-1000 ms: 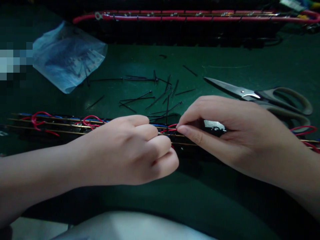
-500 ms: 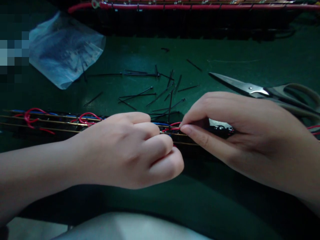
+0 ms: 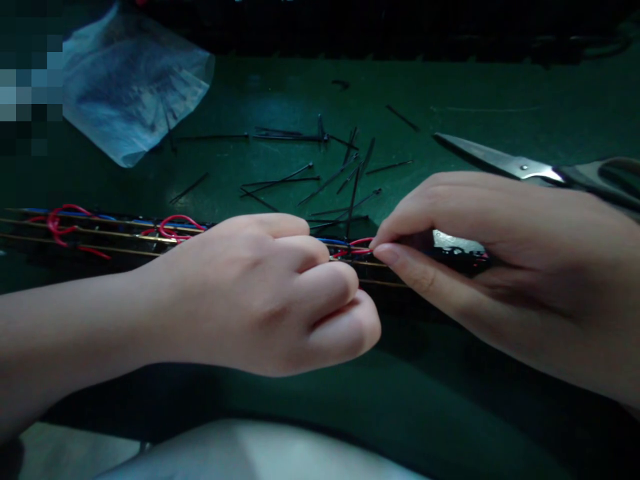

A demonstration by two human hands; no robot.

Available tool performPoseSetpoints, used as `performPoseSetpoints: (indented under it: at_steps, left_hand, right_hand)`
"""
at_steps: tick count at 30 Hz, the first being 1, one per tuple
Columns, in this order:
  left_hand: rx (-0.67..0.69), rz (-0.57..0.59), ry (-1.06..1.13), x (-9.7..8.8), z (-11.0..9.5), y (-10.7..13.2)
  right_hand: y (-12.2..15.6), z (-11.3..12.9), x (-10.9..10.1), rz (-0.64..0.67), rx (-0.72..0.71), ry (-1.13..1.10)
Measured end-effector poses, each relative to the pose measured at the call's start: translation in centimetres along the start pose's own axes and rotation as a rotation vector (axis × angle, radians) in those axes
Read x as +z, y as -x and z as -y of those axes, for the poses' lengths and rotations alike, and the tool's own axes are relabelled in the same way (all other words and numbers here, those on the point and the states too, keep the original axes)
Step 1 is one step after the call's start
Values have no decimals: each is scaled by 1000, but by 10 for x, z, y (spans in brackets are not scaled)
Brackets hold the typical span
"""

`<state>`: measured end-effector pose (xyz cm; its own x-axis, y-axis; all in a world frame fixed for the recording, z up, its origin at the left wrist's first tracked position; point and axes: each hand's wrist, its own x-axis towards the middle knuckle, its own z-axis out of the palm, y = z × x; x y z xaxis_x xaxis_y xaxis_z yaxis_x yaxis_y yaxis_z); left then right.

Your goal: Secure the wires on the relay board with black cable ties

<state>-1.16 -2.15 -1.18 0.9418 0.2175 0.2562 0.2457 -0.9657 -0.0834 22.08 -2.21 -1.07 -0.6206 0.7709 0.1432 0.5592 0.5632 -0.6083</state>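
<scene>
A long dark strip with brass-coloured rods [image 3: 135, 235] runs across the green table, with red wires [image 3: 63, 223] and a blue wire [image 3: 333, 241] along it. My left hand [image 3: 270, 293] is closed in a fist over the strip's middle; whatever its fingers hold is hidden beneath it. Just to the right, my right hand [image 3: 505, 273] pinches a red wire [image 3: 361, 251] between thumb and forefinger. One black cable tie [image 3: 353, 203] stands out from the wires between the hands; whether it loops around them I cannot tell.
Several loose black cable ties [image 3: 280, 181] lie scattered behind the strip. Scissors [image 3: 500, 160] lie behind my right hand, blades pointing left. A clear plastic bag [image 3: 135, 87] rests at the back left. Along the far edge is a long dark assembly [image 3: 400, 33].
The view has shifted a little, so the table items sit higher and slightly further right. Both hands keep the same grip and place on the strip.
</scene>
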Motion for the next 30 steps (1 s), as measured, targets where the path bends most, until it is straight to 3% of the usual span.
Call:
performPoseSetpoints:
  at_steps: [9, 30]
  left_hand:
    - [-7, 11, 7, -1, -1, 0]
    - [-83, -18, 86, -4, -1, -11]
  right_hand:
    - [0, 3, 0, -11, 40, 35]
    - [4, -6, 1, -22, -25, 57]
